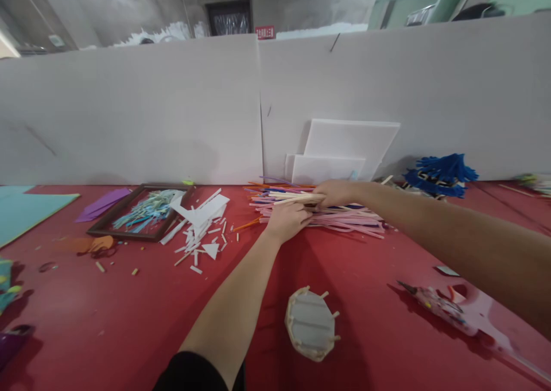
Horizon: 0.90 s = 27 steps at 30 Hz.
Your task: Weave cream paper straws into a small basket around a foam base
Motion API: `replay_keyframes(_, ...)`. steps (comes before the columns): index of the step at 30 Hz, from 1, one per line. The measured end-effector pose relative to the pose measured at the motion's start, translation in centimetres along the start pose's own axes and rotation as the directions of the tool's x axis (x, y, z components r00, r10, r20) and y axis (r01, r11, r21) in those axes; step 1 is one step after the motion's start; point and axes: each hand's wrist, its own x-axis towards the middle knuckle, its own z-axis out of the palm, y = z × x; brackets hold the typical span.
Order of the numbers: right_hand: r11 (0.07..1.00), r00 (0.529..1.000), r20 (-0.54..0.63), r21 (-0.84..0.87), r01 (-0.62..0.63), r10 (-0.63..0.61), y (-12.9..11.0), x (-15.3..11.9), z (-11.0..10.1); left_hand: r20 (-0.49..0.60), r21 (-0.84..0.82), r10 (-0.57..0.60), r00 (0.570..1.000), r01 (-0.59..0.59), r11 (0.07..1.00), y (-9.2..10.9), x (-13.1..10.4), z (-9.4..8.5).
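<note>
Both hands are at a long pile of coloured sticks [344, 221], pink, orange, blue and cream, near the back of the red table. My left hand [289, 220] has its fingers curled on cream sticks [297, 197] at the pile's middle. Just right of it, my right hand [333, 194] reaches into the same pile, its fingertips partly hidden among the sticks. Nearer to me lies a small many-sided grey piece [311, 324] rimmed with short cream sticks. A pink glue gun [447, 310] rests at the right, beneath my right forearm.
White scraps [200, 221] lie left of the pile, beside a brown frame [148, 235] holding coloured strips. White boards [350, 141] lean on the grey partition [172, 109]. A blue fringed object [443, 175] stands at the back right. Orange scissors [97, 245] lie left.
</note>
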Motion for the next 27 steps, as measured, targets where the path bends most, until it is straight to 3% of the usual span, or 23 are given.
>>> replay_keyframes(12, 1.000, 0.999, -0.021, 0.006, -0.025, 0.025, -1.4, -0.3, 1.1, 0.051, 0.002, -0.071, 0.996, 0.071, 0.997, 0.5, -0.1, -0.5)
replay_keyframes(17, 0.995, 0.991, -0.102, -0.042, -0.089, 0.084, -1.4, -0.6, 0.7, 0.048, -0.006, -0.080, 0.996, 0.080, 0.997, 0.7, 0.1, -0.7)
replay_keyframes(19, 0.983, 0.970, -0.189, -0.065, -0.170, 0.155, -1.0, -0.9, -0.2, 0.039, -0.008, -0.075, 0.996, 0.075, 0.997, 0.7, 0.3, -0.6)
replay_keyframes(23, 0.942, 0.882, -0.392, -0.093, -0.322, 0.263, 0.1, -2.2, -3.1, -0.021, 0.021, -0.150, 0.989, 0.150, 0.988, 0.7, 0.4, -0.4)
replay_keyframes(27, 0.945, 0.845, -0.480, -0.089, -0.313, 0.235, -0.1, -3.7, -5.1, -0.116, 0.060, -0.299, 0.947, 0.307, 0.950, 0.2, 0.0, 0.2)
